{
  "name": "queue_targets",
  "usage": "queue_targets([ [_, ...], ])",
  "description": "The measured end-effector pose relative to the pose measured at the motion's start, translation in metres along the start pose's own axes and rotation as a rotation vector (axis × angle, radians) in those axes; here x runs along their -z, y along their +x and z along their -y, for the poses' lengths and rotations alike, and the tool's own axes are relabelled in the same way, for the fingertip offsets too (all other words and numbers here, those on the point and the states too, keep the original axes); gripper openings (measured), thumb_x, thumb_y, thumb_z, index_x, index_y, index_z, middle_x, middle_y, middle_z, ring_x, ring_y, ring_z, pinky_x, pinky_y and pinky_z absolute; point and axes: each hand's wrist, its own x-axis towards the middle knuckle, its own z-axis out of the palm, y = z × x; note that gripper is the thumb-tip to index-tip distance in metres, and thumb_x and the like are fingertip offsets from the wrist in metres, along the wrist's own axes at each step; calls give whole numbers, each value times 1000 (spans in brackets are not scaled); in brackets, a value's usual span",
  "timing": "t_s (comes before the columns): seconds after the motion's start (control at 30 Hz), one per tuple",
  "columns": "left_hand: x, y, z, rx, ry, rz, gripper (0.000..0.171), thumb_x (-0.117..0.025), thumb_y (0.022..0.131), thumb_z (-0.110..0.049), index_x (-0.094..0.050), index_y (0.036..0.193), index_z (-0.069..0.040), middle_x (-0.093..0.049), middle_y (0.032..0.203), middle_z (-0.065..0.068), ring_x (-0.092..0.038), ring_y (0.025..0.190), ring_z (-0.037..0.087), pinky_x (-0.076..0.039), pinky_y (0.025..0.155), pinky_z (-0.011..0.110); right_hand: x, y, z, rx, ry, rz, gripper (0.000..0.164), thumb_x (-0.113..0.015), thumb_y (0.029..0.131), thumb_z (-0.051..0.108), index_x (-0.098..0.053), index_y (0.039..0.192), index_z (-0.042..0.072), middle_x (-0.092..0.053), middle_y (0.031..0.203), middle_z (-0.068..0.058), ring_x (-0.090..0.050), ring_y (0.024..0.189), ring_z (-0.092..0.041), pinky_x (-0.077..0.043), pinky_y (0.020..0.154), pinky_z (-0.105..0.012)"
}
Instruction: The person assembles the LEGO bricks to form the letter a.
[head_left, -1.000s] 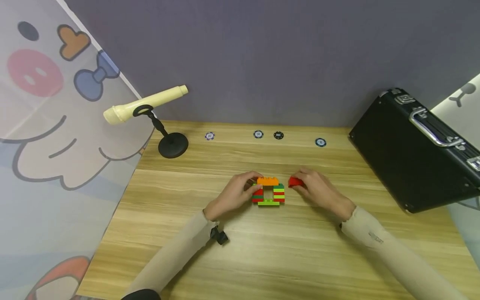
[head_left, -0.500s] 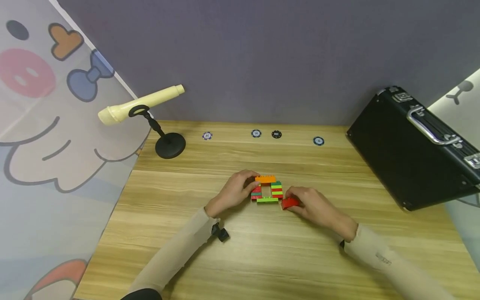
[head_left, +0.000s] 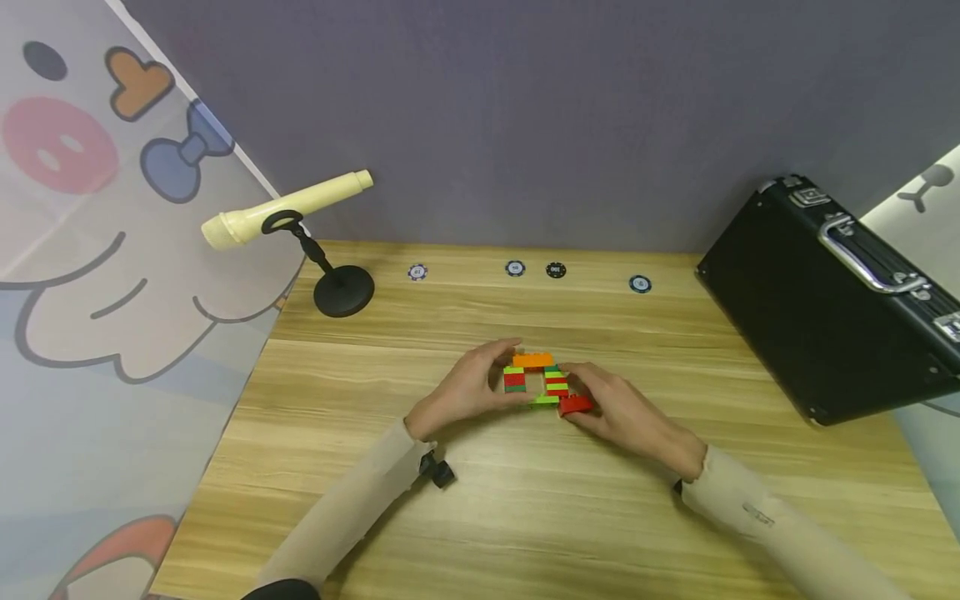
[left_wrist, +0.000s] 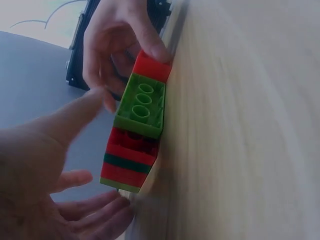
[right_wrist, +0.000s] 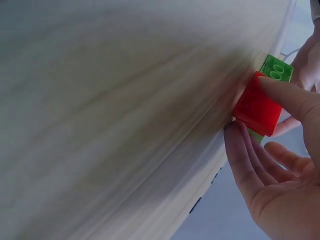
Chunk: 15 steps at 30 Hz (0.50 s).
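A ring-shaped frame of stacked toy building bricks (head_left: 556,384) lies on the wooden table, with an orange brick (head_left: 533,360) on its far side and a lime green brick (head_left: 546,400) on its near side. My right hand (head_left: 618,408) pinches a red brick (head_left: 576,404) at the frame's near right corner; its thumb lies on the brick in the right wrist view. My left hand (head_left: 468,387) is spread around the frame's left side, thumb across the near side, fingers behind. In the left wrist view hollow undersides show on the lime brick (left_wrist: 142,100).
A cream microphone (head_left: 288,208) on a black stand (head_left: 343,291) is at the back left. Several poker chips (head_left: 556,270) lie along the back edge by the grey partition. A black case (head_left: 832,308) stands at the right.
My right hand brings the red brick from right of the frame toward me, then against its near right corner. My left hand loosens from the left stack, its thumb moving to the near side.
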Motion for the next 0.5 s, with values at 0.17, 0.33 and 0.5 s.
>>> queue_targets([
  [0.17, -2, -6, -2, -24, 72, 34, 106, -86, 67, -53, -33, 152, -17, -49, 141, 2, -50, 125, 19, -43, 108, 43, -2, 4, -1, 15, -23, 5, 76, -78, 84, 33, -40, 147, 14, -53, 137, -2, -60, 110, -12, -55, 91, -35],
  [0.33, -7, -6, -2, -36, 98, 40, 95, -88, 69, -44, -40, 147, -15, -50, 136, 1, -52, 122, 17, -45, 107, 37, -1, 10, -4, 36, -11, 29, 79, -80, 82, 34, -40, 148, 13, -48, 146, -4, -56, 122, -19, -51, 99, -41],
  [0.5, -8, -5, -2, -41, 103, 27, 87, -88, 71, -35, -44, 143, -13, -51, 136, 1, -53, 123, 17, -45, 106, 36, 1, 17, -7, 46, 12, 48, 78, -82, 80, 32, -45, 144, 9, -55, 137, -5, -61, 109, -15, -54, 93, -36],
])
